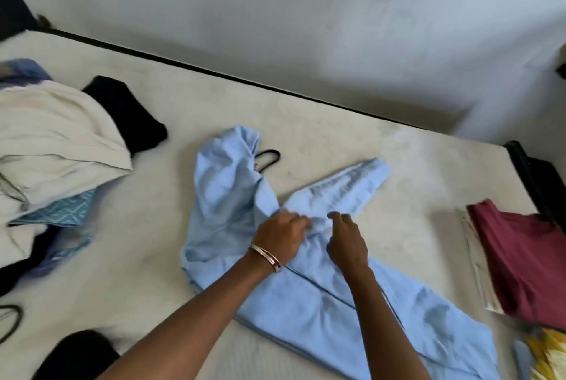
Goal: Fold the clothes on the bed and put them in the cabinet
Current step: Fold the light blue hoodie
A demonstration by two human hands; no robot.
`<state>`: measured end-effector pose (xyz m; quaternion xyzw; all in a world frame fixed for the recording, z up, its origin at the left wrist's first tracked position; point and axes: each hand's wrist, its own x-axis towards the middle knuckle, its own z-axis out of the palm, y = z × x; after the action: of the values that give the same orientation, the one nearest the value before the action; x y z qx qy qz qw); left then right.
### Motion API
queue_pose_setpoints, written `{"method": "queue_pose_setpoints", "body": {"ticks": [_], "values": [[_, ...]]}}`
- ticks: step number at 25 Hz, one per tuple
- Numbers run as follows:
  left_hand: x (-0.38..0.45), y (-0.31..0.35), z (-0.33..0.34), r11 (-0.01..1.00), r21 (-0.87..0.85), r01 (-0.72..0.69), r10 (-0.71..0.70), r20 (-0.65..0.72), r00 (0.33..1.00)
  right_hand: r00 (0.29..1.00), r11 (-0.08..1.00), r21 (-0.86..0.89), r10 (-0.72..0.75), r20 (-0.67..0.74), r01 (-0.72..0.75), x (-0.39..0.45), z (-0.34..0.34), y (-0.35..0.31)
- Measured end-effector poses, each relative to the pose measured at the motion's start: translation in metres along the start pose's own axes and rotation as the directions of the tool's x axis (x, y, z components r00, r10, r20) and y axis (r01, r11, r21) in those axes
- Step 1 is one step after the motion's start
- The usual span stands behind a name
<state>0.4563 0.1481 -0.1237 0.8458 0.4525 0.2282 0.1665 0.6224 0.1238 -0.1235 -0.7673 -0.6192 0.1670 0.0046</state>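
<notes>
1. My left hand [283,234] pinches the light blue garment [306,297], fingers curled into a fold.
2. Just right of it, my right hand [347,242] pinches the same cloth.
3. The garment lies spread on the bed [337,141] under both grips.

Grey-white wall [306,12] is running behind the bed, smudged in places. A dark bed frame edge [245,81] is showing as a thin black line along the mattress's far side, and a darker frame corner [533,174] is sticking out at right. A black looped band or cord [269,157] is lying on the mattress; cannot tell what it is. Another black loop [12,321] is lying at the left edge, partly cut off. A dark shape [12,0] is filling the top left corner, blurred. A metal bangle [266,257] is sitting on a wrist.
</notes>
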Motion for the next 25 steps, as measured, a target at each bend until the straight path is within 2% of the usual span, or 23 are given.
{"method": "queue_pose_setpoints", "body": {"ticks": [1,2,3,4,5,6,8,9,10,11,12,13,14,15,17,19,22,24,25], "values": [[0.001,-0.017,-0.011,0.993,0.096,-0.065,0.073,-0.083,0.994,0.998,0.997,-0.032,-0.067,0.012,0.067,0.01,0.006,-0.014],[0.002,-0.032,-0.023,0.982,0.174,-0.073,0.069,0.026,0.997,0.993,0.986,-0.118,-0.11,0.041,0.114,0.02,0.016,-0.025],[0.003,-0.045,-0.034,0.964,0.26,-0.052,0.002,0.189,0.982,0.988,0.971,-0.19,-0.138,0.064,0.148,0.028,0.022,-0.035],[0.002,-0.054,-0.045,0.93,0.362,-0.061,-0.085,0.374,0.923,0.983,0.962,-0.205,-0.171,0.062,0.18,0.035,0.025,-0.042],[0.0,-0.064,-0.056,0.892,0.444,-0.086,-0.155,0.479,0.864,0.973,0.96,-0.163,-0.229,0.018,0.229,0.04,0.024,-0.045],[0.0,-0.072,-0.064,0.859,0.503,-0.1,-0.201,0.509,0.837,0.954,0.953,-0.087,-0.295,-0.049,0.29,0.04,0.02,-0.043],[0.001,-0.084,-0.083,0.827,0.562,0.007,-0.305,0.438,0.846,0.914,0.913,0.103,-0.378,-0.147,0.395,0.03,-0.001,-0.028],[0.0,-0.088,-0.087,0.812,0.581,0.055,-0.331,0.381,0.864,0.919,0.896,0.206,-0.378,-0.111,0.394,0.021,-0.016,-0.014],[0.001,-0.089,-0.088,0.797,0.6,0.061,-0.285,0.285,0.915,0.933,0.905,0.243,-0.36,-0.002,0.349,0.011,-0.029,0.003],[0.003,-0.084,-0.089,0.762,0.647,0.026,-0.19,0.186,0.964,0.94,0.941,0.176,-0.315,0.132,0.29,-0.001,-0.044,0.017],[0.005,-0.077,-0.089,0.726,0.687,0.01,-0.122,0.114,0.986,0.94,0.973,0.02,-0.228,0.254,0.231,-0.012,-0.057,0.031],[0.008,-0.069,-0.088,0.735,0.677,0.038,-0.103,0.055,0.993,0.942,0.978,-0.117,-0.13,0.311,0.173,-0.022,-0.068,0.047],[0.013,-0.062,-0.091,0.773,0.624,0.115,-0.181,0.044,0.982,0.945,0.981,-0.152,-0.066,0.321,0.12,-0.032,-0.078,0.06],[0.021,-0.055,-0.094,0.804,0.559,0.201,-0.278,0.055,0.959,0.949,0.993,-0.087,-0.047,0.313,0.078,-0.044,-0.09,0.076],[0.033,-0.047,-0.1,0.794,0.543,0.274,-0.413,0.152,0.898,0.978,0.966,0.259,-0.032,0.206,-0.023,-0.058,-0.11,0.106],[0.035,-0.036,-0.098,0.77,0.607,0.197,-0.42,0.25,0.872,0.984,0.86,0.508,-0.04,0.173,-0.054,-0.083,-0.128,0.132],[0.04,-0.019,-0.09,0.734,0.67,0.112,-0.422,0.321,0.848,0.955,0.724,0.687,-0.152,0.253,-0.067,-0.116,-0.147,0.139],[0.047,-0.007,-0.08,0.689,0.712,0.134,-0.414,0.235,0.879,0.973,0.687,0.723,-0.111,0.201,-0.071,-0.117,-0.144,0.146],[0.048,-0.004,-0.071,0.671,0.723,0.162,-0.345,0.111,0.932,0.988,0.747,0.662,-0.053,0.148,-0.059,-0.11,-0.135,0.155]]}}
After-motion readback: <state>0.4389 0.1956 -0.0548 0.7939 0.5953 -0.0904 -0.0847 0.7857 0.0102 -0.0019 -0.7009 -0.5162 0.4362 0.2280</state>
